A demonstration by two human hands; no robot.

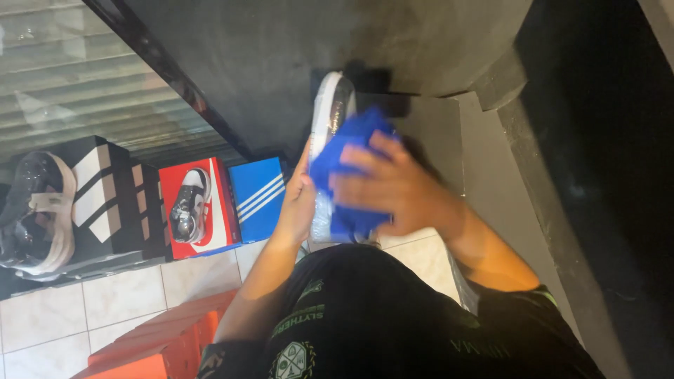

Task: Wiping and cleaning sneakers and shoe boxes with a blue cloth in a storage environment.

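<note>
My right hand [393, 189] presses a crumpled blue cloth [347, 144] against a shoe [331, 105] with a white sole, wrapped in shiny clear plastic. The shoe points away from me, its toe near the dark wall. My left hand [298, 203] grips the shoe's left side from below. The cloth and my right hand hide most of the shoe's upper. My black-clothed lap lies under both hands.
On the tiled floor at left stand a blue striped shoebox [258, 196], a red box [210, 210] with a wrapped shoe [188, 203] on it, a black-and-white box [105, 196], another wrapped shoe [35, 210], and orange boxes [161, 337]. A dark wall [281, 63] rises ahead.
</note>
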